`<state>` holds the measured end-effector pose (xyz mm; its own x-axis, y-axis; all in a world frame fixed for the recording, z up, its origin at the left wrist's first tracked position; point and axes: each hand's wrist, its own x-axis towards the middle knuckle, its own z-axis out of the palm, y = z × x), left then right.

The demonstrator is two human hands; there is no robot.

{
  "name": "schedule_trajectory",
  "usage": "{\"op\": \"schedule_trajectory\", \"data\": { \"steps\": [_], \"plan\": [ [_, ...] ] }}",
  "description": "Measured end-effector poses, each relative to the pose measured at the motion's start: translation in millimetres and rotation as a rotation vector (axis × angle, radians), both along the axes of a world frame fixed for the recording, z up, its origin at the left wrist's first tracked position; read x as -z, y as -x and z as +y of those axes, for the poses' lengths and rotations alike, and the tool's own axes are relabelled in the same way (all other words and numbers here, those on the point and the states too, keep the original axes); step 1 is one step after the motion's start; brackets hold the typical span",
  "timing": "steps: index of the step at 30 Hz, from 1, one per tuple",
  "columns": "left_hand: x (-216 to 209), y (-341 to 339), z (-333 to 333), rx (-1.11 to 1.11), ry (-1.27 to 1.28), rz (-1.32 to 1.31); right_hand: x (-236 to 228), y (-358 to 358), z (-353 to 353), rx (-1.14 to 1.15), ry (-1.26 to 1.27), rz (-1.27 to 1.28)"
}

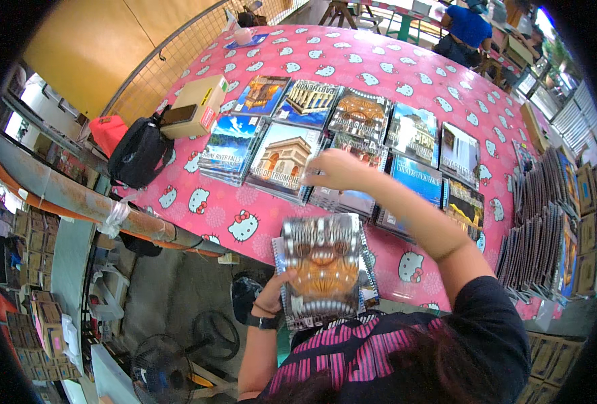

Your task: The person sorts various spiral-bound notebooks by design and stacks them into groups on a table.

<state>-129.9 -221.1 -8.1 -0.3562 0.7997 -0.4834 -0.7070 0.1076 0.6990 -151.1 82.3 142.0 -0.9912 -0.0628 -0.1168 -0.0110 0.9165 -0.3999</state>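
Observation:
My left hand (271,293) grips the left side of a small pile of spiral notebooks (322,269), held upright-facing against my body at the table's near edge. The top cover shows a brown carved figure. Stretched across the table, my right hand (344,171) has its fingers curled down at the left edge of a stack of notebooks with a dark cover (362,149). What its fingertips pinch, if anything, is hidden. Just left of them lies a stack with a stone arch cover (285,160); further left is a waterfall-cover stack (229,145).
More notebook stacks (413,131) form two rows on the pink patterned table (244,225). Tall spiral-bound piles (537,222) stand at the right. A cardboard box (197,104) with a phone (178,115) and a black bag (137,151) sit left. A fan (160,370) is below; people work beyond.

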Motion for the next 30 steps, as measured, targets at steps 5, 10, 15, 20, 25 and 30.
{"op": "schedule_trajectory", "data": {
  "steps": [5, 10, 15, 20, 25, 30],
  "plan": [
    [-1.2, -3.8, 12.0, -0.025, -0.039, -0.163, 125.7, 64.9, -26.5, 0.246, -0.571, 0.543],
    [3.8, -3.5, -15.6, 0.039, -0.185, -0.143, 49.9, 34.9, -6.8, -0.057, -0.147, 0.223],
    [-11.0, -2.4, -5.9, -0.137, -0.271, -0.317, -42.3, -44.7, -7.4, -0.620, 0.421, -0.219],
    [10.8, 3.1, -18.9, -0.030, 0.081, -0.198, 9.0, 57.6, 32.3, -0.133, 0.107, -0.035],
    [-20.0, -2.6, 10.5, 0.005, 0.024, 0.040, 153.0, 122.0, 143.5, 0.576, -0.454, 0.576],
    [-7.1, 5.5, -18.9, 0.216, -0.079, -0.115, 126.7, 141.3, 125.6, 0.235, -0.598, 0.129]
  ]
}}
